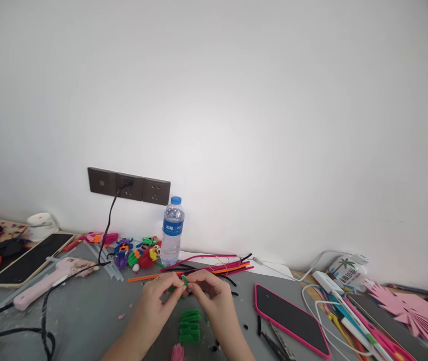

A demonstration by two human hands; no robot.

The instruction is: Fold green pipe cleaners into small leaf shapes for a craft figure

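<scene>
Both my hands meet above the grey work surface (pixel 116 311), fingertips nearly touching. My left hand (pixel 155 303) pinches a small green pipe cleaner piece (pixel 184 279) between thumb and forefinger. From the other side, the fingers of my right hand (pixel 216 298) pinch the same piece, which they mostly cover. Just below, between my wrists, lie several folded green pipe cleaners (pixel 189 327) in a stack. A pink fuzzy bundle (pixel 177 352) shows at the bottom edge. Behind my hands are loose magenta, orange and black pipe cleaners (pixel 229 269).
A water bottle (pixel 172 235) stands by the wall, near small colourful fuzzy figures (pixel 148 255). At left lie a pink glue gun (pixel 48 283) with its black cord and a phone (pixel 29 260). A pink-cased phone (pixel 291 318) and a dark metal tool (pixel 277 346) are at right.
</scene>
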